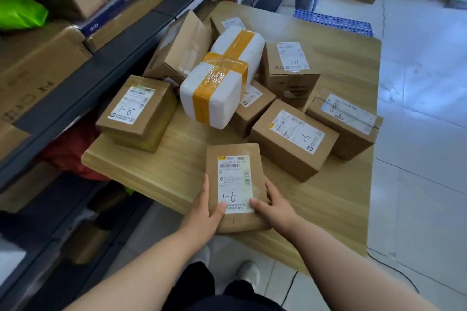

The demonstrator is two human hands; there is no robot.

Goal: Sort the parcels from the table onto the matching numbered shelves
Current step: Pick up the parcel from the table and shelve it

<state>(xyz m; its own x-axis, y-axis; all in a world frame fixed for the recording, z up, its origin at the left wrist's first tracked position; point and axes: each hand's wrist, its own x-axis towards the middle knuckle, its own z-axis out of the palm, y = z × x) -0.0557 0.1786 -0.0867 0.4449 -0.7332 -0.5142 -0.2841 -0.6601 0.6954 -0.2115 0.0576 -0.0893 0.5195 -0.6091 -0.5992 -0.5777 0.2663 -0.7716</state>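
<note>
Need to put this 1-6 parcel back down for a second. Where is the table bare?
Bare wood lies on the table between the 1-8 box and the held parcel, and along the near right edge. Behind the white taped parcel, boxes are packed tight.

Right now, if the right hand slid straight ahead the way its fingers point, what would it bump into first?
The right hand points up and leftward across the flat parcel marked 1-6 it holds. Beyond that, the way crosses bare table, then probably the white parcel with yellow tape; depth is unclear.
</note>
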